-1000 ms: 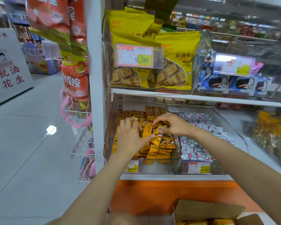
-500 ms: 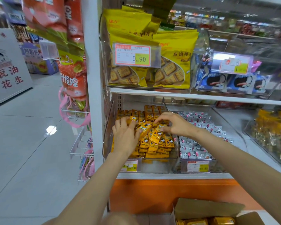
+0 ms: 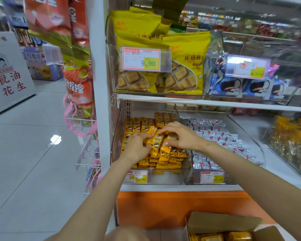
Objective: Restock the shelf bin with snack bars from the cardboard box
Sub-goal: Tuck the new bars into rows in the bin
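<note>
A clear shelf bin (image 3: 165, 178) on the lower shelf holds several yellow snack bars (image 3: 170, 160), stacked at the back and piled loose in front. Both hands are inside it. My left hand (image 3: 137, 148) grips a few loose bars from the left, fingers curled round them. My right hand (image 3: 181, 136) reaches in from the right and pinches the same cluster of bars (image 3: 156, 141) on top of the pile. The open cardboard box (image 3: 221, 223) stands on the floor at the bottom right, with more yellow bars (image 3: 215, 237) showing inside.
A second clear bin (image 3: 229, 178) of white-and-pink sweets adjoins on the right. The shelf above carries yellow biscuit bags (image 3: 184, 70) and blue packs (image 3: 247, 87). Red snack bags (image 3: 76, 66) hang on the left post over wire racks (image 3: 87, 153). The tiled aisle floor (image 3: 24, 162) lies left.
Both hands have shifted the loose bars on the pile; the left hand moved deeper and right, closing round bars, while the right hand stayed over the same cluster.
</note>
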Motion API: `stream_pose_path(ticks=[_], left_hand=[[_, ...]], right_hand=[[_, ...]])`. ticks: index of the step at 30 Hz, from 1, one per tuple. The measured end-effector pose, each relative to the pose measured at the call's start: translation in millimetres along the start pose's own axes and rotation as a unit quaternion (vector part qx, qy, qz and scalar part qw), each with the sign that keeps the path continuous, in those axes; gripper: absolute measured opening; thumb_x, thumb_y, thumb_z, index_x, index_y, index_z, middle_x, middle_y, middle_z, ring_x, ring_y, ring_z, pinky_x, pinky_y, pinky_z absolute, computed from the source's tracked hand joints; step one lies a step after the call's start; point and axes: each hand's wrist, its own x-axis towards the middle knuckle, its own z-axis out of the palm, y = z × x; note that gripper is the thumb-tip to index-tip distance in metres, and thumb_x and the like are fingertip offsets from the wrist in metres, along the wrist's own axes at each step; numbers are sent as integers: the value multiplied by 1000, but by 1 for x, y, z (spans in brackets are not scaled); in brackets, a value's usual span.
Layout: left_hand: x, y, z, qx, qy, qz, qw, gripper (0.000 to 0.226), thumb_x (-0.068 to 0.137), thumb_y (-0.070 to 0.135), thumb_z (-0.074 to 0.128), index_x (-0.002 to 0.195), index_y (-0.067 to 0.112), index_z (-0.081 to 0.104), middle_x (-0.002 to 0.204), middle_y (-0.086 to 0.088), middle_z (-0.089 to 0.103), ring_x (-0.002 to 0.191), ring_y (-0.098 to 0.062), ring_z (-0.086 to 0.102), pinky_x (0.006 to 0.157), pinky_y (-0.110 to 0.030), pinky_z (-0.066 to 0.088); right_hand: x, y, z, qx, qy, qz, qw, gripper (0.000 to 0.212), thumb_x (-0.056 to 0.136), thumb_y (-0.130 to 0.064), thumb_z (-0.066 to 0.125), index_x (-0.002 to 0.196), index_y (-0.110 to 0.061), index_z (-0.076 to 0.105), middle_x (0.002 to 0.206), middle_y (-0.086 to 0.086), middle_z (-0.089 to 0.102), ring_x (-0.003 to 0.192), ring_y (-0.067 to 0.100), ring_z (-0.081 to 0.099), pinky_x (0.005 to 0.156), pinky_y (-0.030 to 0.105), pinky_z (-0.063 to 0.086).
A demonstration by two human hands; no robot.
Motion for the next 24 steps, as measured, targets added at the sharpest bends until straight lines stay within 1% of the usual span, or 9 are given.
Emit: stream_pose_path(ticks=[2, 4, 7, 10, 13, 16, 19, 22, 24], left_hand=[[0, 2, 0, 1, -25, 5, 1000, 50, 86, 12, 61, 134, 18, 49, 130, -7, 41, 106, -16, 46, 87, -18, 32], [-1, 1, 2, 17, -35, 20, 999, 55, 82, 13, 66, 134, 18, 47, 128, -7, 40, 109, -18, 46, 89, -19, 33], [-3, -3, 6, 44, -9, 36, 998, 51, 82, 18, 69, 129, 18, 49, 125, -5, 42, 113, -20, 45, 92, -25, 36], [-5, -7, 5, 76, 29, 47, 996, 42, 84, 23, 67, 123, 18, 52, 124, -3, 44, 113, -20, 46, 86, -28, 39], [-5, -6, 3, 102, 71, 37, 991, 36, 87, 19, 61, 121, 17, 51, 123, -3, 45, 112, -21, 49, 78, -27, 39], [-4, -5, 6, 93, 82, 13, 992, 41, 85, 24, 64, 121, 16, 46, 122, -4, 45, 110, -24, 49, 78, -33, 43], [-4, -6, 12, 69, 96, 11, 993, 46, 80, 29, 71, 115, 13, 44, 117, -4, 47, 105, -23, 50, 78, -31, 42], [-2, -2, 11, -1, 129, -8, 992, 34, 84, 20, 67, 108, 10, 46, 109, -6, 53, 92, -22, 53, 71, -28, 40], [0, 3, 5, -130, 119, -63, 982, 27, 87, 18, 64, 107, 14, 47, 103, -3, 54, 78, -18, 55, 62, -27, 41]], right_hand=[[0, -11, 6, -31, -13, -8, 999, 63, 79, -45, 70, 135, -31, 45, 120, -6, 50, 112, 14, 41, 96, 35, 36], [-1, -16, 10, -46, -22, 9, 999, 82, 75, -51, 71, 143, -31, 31, 135, -1, 43, 124, 17, 35, 103, 38, 31], [-2, -10, 14, -40, -23, 30, 998, 90, 72, -55, 72, 145, -32, 26, 143, 0, 39, 131, 19, 30, 108, 39, 27], [-7, -3, 12, -47, -17, 33, 998, 86, 73, -56, 70, 144, -33, 28, 142, -1, 40, 129, 17, 30, 105, 34, 27], [-10, 3, 10, -44, -13, 43, 998, 83, 76, -50, 70, 145, -33, 26, 141, -1, 40, 128, 18, 31, 104, 33, 29], [-11, 6, 8, -28, -11, 50, 998, 85, 76, -47, 72, 145, -35, 24, 141, -4, 41, 128, 16, 32, 105, 36, 32], [-16, 5, 5, -2, 1, 53, 999, 75, 80, -42, 69, 143, -32, 30, 141, -4, 40, 129, 14, 33, 103, 31, 30], [-25, 13, 0, 1, 50, 76, 996, 58, 86, -38, 65, 137, -28, 41, 137, -2, 45, 124, 13, 41, 102, 32, 34], [-32, 23, -1, 19, 79, 97, 992, 47, 88, -35, 62, 132, -26, 48, 133, -2, 48, 121, 12, 44, 101, 32, 36]])
